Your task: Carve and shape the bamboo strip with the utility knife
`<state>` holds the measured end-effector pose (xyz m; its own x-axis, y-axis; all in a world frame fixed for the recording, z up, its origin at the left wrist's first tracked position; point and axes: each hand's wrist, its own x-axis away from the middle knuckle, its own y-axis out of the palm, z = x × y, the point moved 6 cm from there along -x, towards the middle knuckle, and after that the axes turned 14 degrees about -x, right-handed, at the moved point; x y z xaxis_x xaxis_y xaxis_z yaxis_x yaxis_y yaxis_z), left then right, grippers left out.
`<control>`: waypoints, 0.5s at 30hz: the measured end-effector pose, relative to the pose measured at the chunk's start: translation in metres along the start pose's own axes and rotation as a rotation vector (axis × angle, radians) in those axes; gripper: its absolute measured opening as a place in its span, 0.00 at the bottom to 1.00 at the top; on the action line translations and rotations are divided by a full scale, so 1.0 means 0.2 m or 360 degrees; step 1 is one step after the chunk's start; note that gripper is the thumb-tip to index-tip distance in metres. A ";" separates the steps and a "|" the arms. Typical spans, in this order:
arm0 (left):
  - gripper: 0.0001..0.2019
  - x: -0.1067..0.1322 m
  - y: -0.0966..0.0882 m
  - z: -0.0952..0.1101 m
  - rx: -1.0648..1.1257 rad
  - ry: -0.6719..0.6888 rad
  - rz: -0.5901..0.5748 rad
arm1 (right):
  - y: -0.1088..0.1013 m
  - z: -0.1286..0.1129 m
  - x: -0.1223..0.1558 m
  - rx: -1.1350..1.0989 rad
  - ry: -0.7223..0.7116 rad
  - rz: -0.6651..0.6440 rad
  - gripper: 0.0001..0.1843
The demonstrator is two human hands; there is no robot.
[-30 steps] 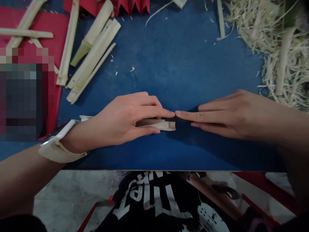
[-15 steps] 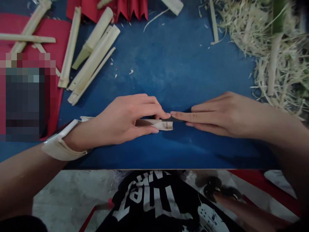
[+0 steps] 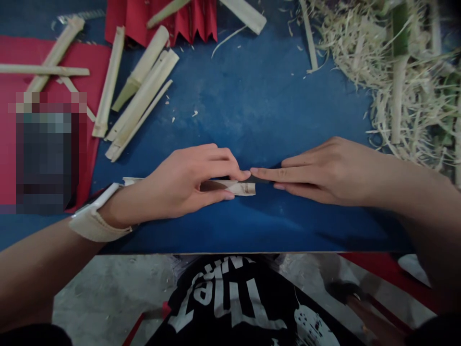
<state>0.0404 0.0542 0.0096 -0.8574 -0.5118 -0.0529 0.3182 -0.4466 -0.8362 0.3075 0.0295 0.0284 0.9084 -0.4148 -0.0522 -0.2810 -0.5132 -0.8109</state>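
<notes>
My left hand (image 3: 196, 180), with a watch on a pale strap at the wrist, is closed around a split piece of bamboo (image 3: 248, 189). The piece lies lengthwise near the table's front edge, hollow side showing, and its other end sticks out past the wrist. Fingers and thumb press along its two long sides. From the right, my right hand (image 3: 317, 173) grips a knife (image 3: 260, 180); its dark blade meets the bamboo's upper edge, and its handle is hidden under the fingers. My right index finger, stretched along the blade, comes up against the left fingertips.
Several split bamboo pieces (image 3: 144, 103) lie at the upper left, near red folded paper (image 3: 126, 21) and a red sheet (image 3: 21, 53). A blurred dark object (image 3: 45, 158) rests on that sheet. Bamboo shavings (image 3: 382, 96) are heaped at the right on the blue table (image 3: 273, 96).
The camera view has tilted slightly, so the items at the back sit lower in the picture. Both hands keep the same grip, with at most a tiny leftward shift.
</notes>
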 end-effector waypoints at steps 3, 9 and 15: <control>0.14 0.00 0.01 0.00 -0.0023 -0.0018 -0.0013 | -0.02 0.01 -0.01 -0.0105 -0.0042 -0.0007 0.33; 0.16 -0.02 0.00 0.02 -0.0085 0.0007 0.0012 | -0.01 0.06 0.00 -0.0331 0.0102 -0.0099 0.31; 0.20 -0.02 0.02 0.02 -0.0219 0.0048 0.0018 | -0.02 0.08 0.01 -0.0440 0.0105 -0.0030 0.31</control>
<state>0.0459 0.0517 0.0080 -0.8665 -0.4931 -0.0771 0.2709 -0.3350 -0.9025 0.3145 0.0420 0.0218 0.8947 -0.4465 0.0069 -0.3461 -0.7031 -0.6212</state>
